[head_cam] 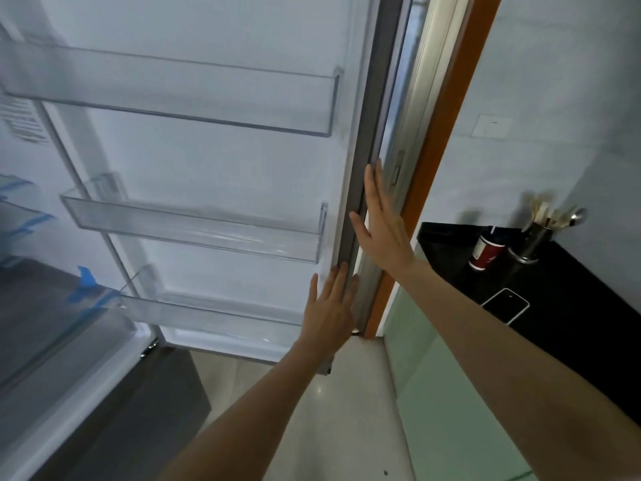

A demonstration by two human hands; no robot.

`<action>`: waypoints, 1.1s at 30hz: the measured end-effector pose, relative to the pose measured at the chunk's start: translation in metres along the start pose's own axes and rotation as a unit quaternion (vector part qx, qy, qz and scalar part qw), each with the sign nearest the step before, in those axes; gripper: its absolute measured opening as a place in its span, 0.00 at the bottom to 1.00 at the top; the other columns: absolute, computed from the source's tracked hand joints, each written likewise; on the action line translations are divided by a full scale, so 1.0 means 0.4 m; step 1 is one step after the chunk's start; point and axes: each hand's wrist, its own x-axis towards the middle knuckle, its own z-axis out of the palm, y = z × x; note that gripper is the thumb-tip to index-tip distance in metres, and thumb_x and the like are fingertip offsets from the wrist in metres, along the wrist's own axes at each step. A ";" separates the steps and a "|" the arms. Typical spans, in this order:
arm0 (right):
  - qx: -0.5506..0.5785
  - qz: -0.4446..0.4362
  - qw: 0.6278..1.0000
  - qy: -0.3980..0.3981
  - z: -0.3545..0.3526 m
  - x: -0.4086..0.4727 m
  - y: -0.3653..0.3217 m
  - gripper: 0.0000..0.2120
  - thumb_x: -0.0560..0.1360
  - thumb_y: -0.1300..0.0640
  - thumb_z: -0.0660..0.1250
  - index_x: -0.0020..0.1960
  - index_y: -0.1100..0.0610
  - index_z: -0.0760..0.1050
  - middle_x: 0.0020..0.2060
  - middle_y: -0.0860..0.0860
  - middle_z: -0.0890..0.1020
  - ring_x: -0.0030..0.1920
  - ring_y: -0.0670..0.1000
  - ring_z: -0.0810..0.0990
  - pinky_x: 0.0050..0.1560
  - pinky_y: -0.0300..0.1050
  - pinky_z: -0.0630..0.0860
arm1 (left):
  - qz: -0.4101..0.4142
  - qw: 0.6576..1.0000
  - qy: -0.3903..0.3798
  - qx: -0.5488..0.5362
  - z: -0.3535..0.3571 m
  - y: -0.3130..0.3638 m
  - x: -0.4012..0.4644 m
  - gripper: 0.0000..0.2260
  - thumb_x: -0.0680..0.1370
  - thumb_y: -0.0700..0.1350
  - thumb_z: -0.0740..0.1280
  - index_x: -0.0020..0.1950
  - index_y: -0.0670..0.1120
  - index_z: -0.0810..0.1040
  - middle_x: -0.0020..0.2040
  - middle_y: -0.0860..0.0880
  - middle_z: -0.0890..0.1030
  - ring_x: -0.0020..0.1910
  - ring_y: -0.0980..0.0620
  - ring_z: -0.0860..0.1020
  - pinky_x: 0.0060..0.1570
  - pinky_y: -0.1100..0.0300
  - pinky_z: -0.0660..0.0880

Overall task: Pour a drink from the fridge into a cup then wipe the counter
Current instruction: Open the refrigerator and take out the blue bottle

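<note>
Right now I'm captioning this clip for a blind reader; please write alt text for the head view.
Both hands lie flat on the edge of an open fridge door, left hand below right hand; its clear door shelves look empty. To the right, a black counter holds a red cup, utensil holder and phone.

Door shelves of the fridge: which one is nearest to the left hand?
The lowest door shelf; the left hand lies beside its right end.

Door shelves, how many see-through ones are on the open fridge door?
3: a top shelf, a middle shelf and a bottom shelf, stacked down the fridge door. More could sit above the picture.
</note>
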 end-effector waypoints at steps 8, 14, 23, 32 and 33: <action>0.009 -0.006 1.000 0.010 0.037 0.039 0.063 0.33 0.79 0.55 0.63 0.77 0.62 0.50 0.77 0.58 0.52 0.71 0.38 0.50 0.58 0.29 0.61 | 0.021 1.000 0.022 0.007 0.023 -0.010 0.053 0.29 0.70 0.47 0.71 0.70 0.44 0.70 0.70 0.40 0.71 0.70 0.42 0.68 0.65 0.41 0.69; -0.022 0.013 1.000 -0.011 0.034 -0.030 0.060 0.26 0.81 0.54 0.59 0.77 0.57 0.56 0.76 0.56 0.57 0.68 0.54 0.69 0.50 0.36 0.73 | 0.033 0.997 0.056 0.038 -0.004 -0.061 -0.008 0.27 0.70 0.48 0.73 0.67 0.42 0.73 0.67 0.39 0.74 0.66 0.40 0.73 0.63 0.40 0.71; -0.038 0.047 0.981 -0.183 0.134 -0.340 -0.039 0.11 0.80 0.57 0.61 0.56 0.59 0.79 0.56 0.56 0.81 0.57 0.56 0.79 0.56 0.50 0.76 | -0.078 0.995 0.009 0.055 -0.022 -0.218 -0.249 0.23 0.68 0.45 0.75 0.61 0.40 0.79 0.61 0.39 0.79 0.61 0.39 0.77 0.59 0.37 0.72; 0.009 -0.002 0.960 -0.281 0.287 -0.326 -0.338 0.14 0.73 0.55 0.62 0.53 0.60 0.80 0.48 0.57 0.83 0.50 0.59 0.81 0.46 0.53 0.80 | -0.224 0.969 -0.069 0.084 -0.109 -0.463 -0.507 0.18 0.67 0.45 0.69 0.55 0.42 0.80 0.54 0.41 0.82 0.54 0.42 0.80 0.55 0.42 0.74; 0.011 -0.014 0.959 -0.282 0.306 -0.319 -0.377 0.15 0.73 0.54 0.60 0.52 0.60 0.81 0.47 0.57 0.83 0.48 0.59 0.81 0.45 0.52 0.79 | -0.238 0.965 -0.073 0.081 -0.124 -0.489 -0.534 0.18 0.67 0.44 0.71 0.56 0.41 0.80 0.55 0.41 0.81 0.54 0.41 0.80 0.56 0.42 0.74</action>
